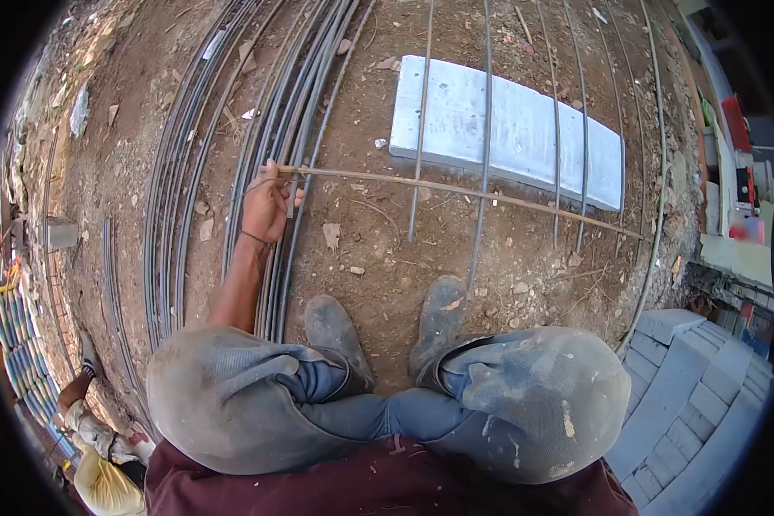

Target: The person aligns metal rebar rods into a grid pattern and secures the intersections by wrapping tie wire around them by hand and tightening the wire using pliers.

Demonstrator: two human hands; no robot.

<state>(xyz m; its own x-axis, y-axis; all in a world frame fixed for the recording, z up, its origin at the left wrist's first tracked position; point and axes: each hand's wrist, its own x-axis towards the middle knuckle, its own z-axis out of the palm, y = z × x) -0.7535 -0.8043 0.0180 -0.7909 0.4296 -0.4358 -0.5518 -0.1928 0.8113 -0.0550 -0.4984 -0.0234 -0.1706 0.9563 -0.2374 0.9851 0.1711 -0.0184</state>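
Note:
My left hand (269, 203) is closed round the left end of a thin brown rod (387, 178), over a bundle of long steel bars (292, 112). From there the rod runs right, across several upright-lying bars (488, 103). Some of those bars pass over a pale concrete slab (525, 125). A dark band circles my left wrist. My right hand does not show in the frame.
My boots (335, 335) stand on the dirt between my bent knees and the rod. Grey blocks (705, 387) are stacked at the lower right. Another person's leg (76, 391) shows at the lower left, near colourful stacked items (30, 370). More bars lie at the left.

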